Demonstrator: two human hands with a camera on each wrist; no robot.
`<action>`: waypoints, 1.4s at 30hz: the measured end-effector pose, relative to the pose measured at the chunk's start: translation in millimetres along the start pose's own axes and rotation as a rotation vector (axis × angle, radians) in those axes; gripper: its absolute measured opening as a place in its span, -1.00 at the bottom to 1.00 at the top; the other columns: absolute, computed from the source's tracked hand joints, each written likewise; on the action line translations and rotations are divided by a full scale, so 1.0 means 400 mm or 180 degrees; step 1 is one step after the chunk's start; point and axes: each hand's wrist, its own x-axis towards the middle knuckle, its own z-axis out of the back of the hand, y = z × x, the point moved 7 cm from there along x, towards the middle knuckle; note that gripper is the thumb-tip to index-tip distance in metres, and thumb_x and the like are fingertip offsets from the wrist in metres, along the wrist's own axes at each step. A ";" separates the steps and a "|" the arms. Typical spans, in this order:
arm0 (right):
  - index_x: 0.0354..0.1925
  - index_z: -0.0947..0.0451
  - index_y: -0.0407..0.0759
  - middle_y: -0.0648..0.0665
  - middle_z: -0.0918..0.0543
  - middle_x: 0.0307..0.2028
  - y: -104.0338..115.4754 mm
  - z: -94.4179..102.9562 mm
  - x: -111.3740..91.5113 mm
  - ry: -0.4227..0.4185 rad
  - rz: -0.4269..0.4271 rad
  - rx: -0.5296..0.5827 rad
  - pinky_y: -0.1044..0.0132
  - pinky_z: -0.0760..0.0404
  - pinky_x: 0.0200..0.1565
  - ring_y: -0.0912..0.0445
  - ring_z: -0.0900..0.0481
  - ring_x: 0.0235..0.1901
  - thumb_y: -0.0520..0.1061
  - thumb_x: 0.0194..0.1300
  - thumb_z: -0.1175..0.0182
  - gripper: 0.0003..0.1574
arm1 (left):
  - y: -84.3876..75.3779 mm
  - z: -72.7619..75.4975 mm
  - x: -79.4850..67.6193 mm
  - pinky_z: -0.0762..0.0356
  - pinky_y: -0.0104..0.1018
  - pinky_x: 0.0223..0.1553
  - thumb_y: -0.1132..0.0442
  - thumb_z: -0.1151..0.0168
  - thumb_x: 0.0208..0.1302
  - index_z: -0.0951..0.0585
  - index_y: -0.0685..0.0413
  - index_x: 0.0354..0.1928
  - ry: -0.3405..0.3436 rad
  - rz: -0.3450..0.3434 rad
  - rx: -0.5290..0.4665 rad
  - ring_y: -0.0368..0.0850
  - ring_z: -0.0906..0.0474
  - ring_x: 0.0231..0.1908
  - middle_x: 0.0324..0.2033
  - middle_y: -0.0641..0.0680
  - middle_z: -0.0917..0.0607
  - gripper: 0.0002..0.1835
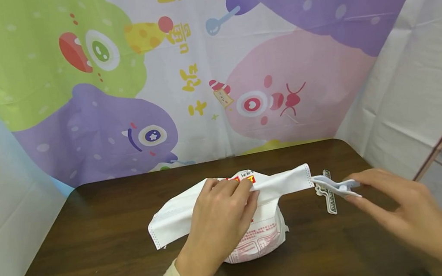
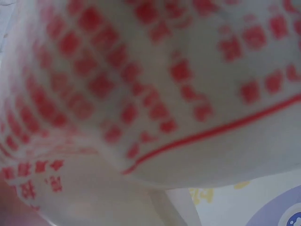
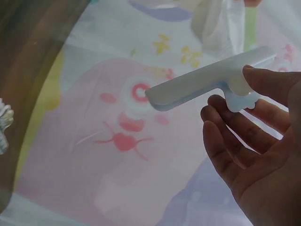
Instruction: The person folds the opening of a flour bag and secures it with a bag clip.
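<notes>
A white plastic bag (image 1: 262,238) with red print stands on the table, its top folded over into a long flat strip. My left hand (image 1: 221,216) grips that folded strip near its middle. In the left wrist view the printed side of the bag (image 2: 188,141) fills most of the picture. Between thumb and fingers, my right hand (image 1: 409,203) pinches the handles of a white bag clip (image 1: 331,184). The clip's front end is close to the strip's right end; whether they touch I cannot tell. The right wrist view shows the clip's long bar (image 3: 202,82) side-on.
Below the held clip, a second clip (image 1: 330,201) with a black-and-white striped bar lies on the dark wooden table (image 1: 96,234). A cloth backdrop (image 1: 205,139) with cartoon monsters hangs behind the table. White cloth walls (image 1: 403,76) stand at both sides.
</notes>
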 end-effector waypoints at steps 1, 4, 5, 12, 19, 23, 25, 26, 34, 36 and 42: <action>-0.09 -0.70 -0.14 -0.01 -0.73 -0.20 0.015 -0.003 0.012 0.0023 0.0060 0.0040 0.60 -0.41 0.04 0.33 -0.59 -0.13 0.06 0.30 -0.36 -0.66 | 0.001 0.000 0.000 -0.47 -0.24 -0.29 0.23 -0.30 0.27 -0.60 0.03 -0.36 -0.0014 -0.0006 0.0001 -0.13 -0.56 -0.53 -0.63 -0.09 -0.52 -0.92; -0.07 -0.70 -0.15 -0.07 -0.71 -0.11 0.052 -0.014 0.046 0.0123 0.0202 0.0206 0.54 -0.39 0.11 0.23 -0.59 -0.03 0.13 0.36 -0.28 -0.60 | 0.002 -0.002 -0.002 -0.48 -0.23 -0.28 0.24 -0.32 0.27 -0.62 0.03 -0.32 -0.0035 -0.0032 0.0024 -0.12 -0.58 -0.52 -0.62 -0.08 -0.53 -0.94; -0.06 -0.70 -0.16 -0.10 -0.70 -0.08 0.061 -0.019 0.055 0.0152 0.0233 0.0273 0.52 -0.39 0.14 0.20 -0.58 0.00 0.11 0.36 -0.29 -0.60 | 0.003 -0.003 -0.002 -0.48 -0.24 -0.28 0.24 -0.32 0.27 -0.62 0.03 -0.30 -0.0029 -0.0040 0.0033 -0.12 -0.58 -0.51 -0.61 -0.08 -0.53 -0.95; -0.07 -0.68 -0.09 -0.14 -0.62 0.13 0.064 -0.063 0.110 0.0449 0.0258 0.0410 0.50 -0.38 0.14 0.08 -0.52 0.13 -0.13 0.15 -0.47 -0.66 | 0.007 -0.003 -0.005 -0.47 -0.24 -0.26 0.25 -0.20 0.38 -0.63 0.04 -0.23 0.0047 -0.0045 0.0018 -0.13 -0.60 -0.46 -0.57 -0.07 -0.53 -0.94; -0.07 -0.68 -0.05 -0.07 -0.65 0.08 0.056 -0.097 0.140 0.0565 0.0342 0.0464 0.53 -0.41 0.03 0.08 -0.54 0.09 -0.34 -0.09 -0.51 -0.45 | 0.007 0.002 -0.001 -0.44 -0.27 -0.29 0.24 -0.22 0.39 -0.66 0.02 -0.19 -0.0003 -0.0046 -0.0061 -0.15 -0.56 -0.49 -0.53 -0.08 -0.58 -0.93; -0.06 -0.70 -0.12 -0.06 -0.70 -0.05 0.051 -0.103 0.150 0.0495 0.0330 0.0562 0.51 -0.44 0.01 0.11 -0.57 0.03 -0.31 -0.07 -0.53 -0.48 | 0.008 0.007 0.002 -0.44 -0.27 -0.30 0.23 -0.22 0.40 -0.67 0.02 -0.20 -0.0046 -0.0047 -0.0061 -0.15 -0.57 -0.49 -0.53 -0.08 -0.59 -0.93; -0.06 -0.70 -0.15 -0.06 -0.71 -0.11 0.048 -0.104 0.153 0.0440 0.0302 0.0595 0.51 -0.46 -0.01 0.13 -0.58 -0.01 -0.33 -0.12 -0.55 -0.45 | 0.009 0.010 0.003 -0.44 -0.27 -0.31 0.24 -0.23 0.39 -0.66 0.02 -0.22 -0.0076 -0.0045 -0.0083 -0.16 -0.57 -0.49 -0.55 -0.08 -0.58 -0.94; -0.06 -0.70 -0.16 -0.05 -0.71 -0.13 0.046 -0.104 0.153 0.0420 0.0281 0.0602 0.51 -0.47 -0.03 0.15 -0.59 -0.03 -0.35 -0.15 -0.56 -0.42 | 0.010 0.011 0.003 -0.44 -0.27 -0.32 0.24 -0.23 0.38 -0.65 0.02 -0.22 -0.0090 -0.0043 -0.0093 -0.16 -0.57 -0.49 -0.55 -0.08 -0.59 -0.94; -0.07 -0.70 -0.19 -0.06 -0.73 -0.16 0.048 -0.103 0.162 0.0359 0.0334 0.0567 0.53 -0.47 -0.07 0.17 -0.58 -0.08 -0.16 0.04 -0.54 -0.56 | 0.017 0.012 0.003 -0.45 -0.27 -0.33 0.26 -0.22 0.37 -0.63 0.05 -0.24 -0.0124 -0.0029 -0.0113 -0.17 -0.56 -0.51 -0.53 -0.08 -0.60 -0.96; -0.07 -0.70 -0.23 -0.09 -0.73 -0.16 0.058 -0.096 0.170 0.0346 0.0391 0.0565 0.52 -0.48 -0.01 0.16 -0.59 -0.08 0.02 0.23 -0.43 -0.58 | 0.016 0.013 0.003 -0.44 -0.27 -0.34 0.27 -0.21 0.38 -0.63 0.05 -0.23 -0.0134 -0.0039 -0.0077 -0.16 -0.54 -0.54 -0.57 -0.08 -0.56 -0.95; -0.07 -0.71 -0.18 -0.04 -0.74 -0.18 0.085 -0.054 0.187 0.0265 0.0394 0.0284 0.54 -0.47 0.03 0.24 -0.62 -0.11 0.14 0.36 -0.28 -0.57 | 0.015 0.014 0.001 -0.43 -0.27 -0.36 0.27 -0.19 0.40 -0.67 0.04 -0.21 -0.0175 -0.0054 -0.0008 -0.16 -0.51 -0.56 -0.59 -0.07 -0.54 -0.91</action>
